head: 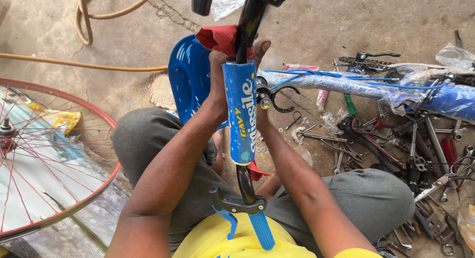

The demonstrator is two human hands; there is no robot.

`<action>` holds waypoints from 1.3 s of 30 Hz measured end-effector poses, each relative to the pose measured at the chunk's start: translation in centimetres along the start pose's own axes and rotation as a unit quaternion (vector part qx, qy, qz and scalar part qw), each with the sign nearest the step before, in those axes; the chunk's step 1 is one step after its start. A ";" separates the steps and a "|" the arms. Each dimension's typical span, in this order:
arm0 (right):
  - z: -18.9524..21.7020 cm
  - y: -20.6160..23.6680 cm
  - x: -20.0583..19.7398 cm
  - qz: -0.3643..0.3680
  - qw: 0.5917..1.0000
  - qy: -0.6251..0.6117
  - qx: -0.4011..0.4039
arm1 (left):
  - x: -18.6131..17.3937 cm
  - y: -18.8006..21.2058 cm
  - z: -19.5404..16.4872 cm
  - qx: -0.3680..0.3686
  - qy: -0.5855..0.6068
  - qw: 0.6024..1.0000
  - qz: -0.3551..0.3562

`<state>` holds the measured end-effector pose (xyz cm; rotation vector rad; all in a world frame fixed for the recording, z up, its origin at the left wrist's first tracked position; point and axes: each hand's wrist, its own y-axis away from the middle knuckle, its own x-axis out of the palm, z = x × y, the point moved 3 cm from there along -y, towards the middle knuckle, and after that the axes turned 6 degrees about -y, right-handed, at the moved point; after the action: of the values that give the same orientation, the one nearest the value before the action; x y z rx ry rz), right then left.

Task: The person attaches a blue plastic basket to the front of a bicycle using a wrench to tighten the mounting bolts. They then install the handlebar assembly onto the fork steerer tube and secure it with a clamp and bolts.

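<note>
Gripping a black bicycle handlebar point(246, 25) held lengthwise over the lap, blue foam pad point(240, 112) wrapped round its middle. Left hand point(217, 85) clamped round the bar and pad from the left, a red rag point(220, 39) bunched under the fingers. Right hand point(261, 97) mostly hidden behind the pad; thumb showing at the top by the bar, so likely closed on it too, grip itself not visible. Brake lever point(236, 203) and blue ribbed grip point(261, 231) at the near end, close against the yellow shirt point(232, 243).

Risks, as judged:
- Pad twisting or sliding off centre if squeezed unevenly.
- Rag catching under the pad edge and staying trapped there.
- Near bar end jabbing the belly if the bar slips backwards.
- Loose spanners point(341, 149) and small parts scattered right of the knee; easy to kick or kneel on.
- Spoked wheel point(49, 154) lying close to the left knee; a shifted leg could press on the spokes.
- Plastic-wrapped blue frame point(346, 85) just behind the hands, within knocking range.
</note>
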<state>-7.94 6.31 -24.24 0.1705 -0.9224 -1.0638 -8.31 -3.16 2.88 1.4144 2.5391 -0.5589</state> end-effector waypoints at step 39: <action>23.6 17.6 3.1 0.155 0.803 0.531 -0.223 | 0.2 -0.8 -0.7 0.051 -0.088 0.994 0.027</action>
<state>-12.49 19.73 1.74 0.1796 0.3270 -0.6707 -9.11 -3.09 3.65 1.3947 2.3574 -0.7778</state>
